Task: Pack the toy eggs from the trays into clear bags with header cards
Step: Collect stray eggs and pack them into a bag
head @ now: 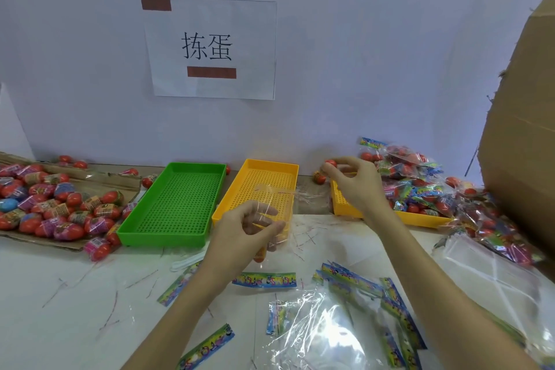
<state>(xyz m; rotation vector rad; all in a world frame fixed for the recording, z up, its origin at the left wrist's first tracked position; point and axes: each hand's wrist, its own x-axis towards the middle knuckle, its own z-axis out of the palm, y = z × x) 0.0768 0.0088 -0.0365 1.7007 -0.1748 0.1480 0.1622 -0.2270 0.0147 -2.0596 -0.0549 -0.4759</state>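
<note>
Left hand (250, 227), frame centre: grip pinches a clear bag (274, 204) over the near yellow tray (258, 189). Right hand (356, 183), right of centre: fingertips hold one red toy egg (330, 163). Loose eggs (57, 207) heaped far left; header cards (264, 279) on desk (60, 309), lower centre.

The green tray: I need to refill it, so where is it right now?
In the head view the green tray sits left of centre on the table, between the pile of loose toy eggs on cardboard and the yellow tray.
</note>
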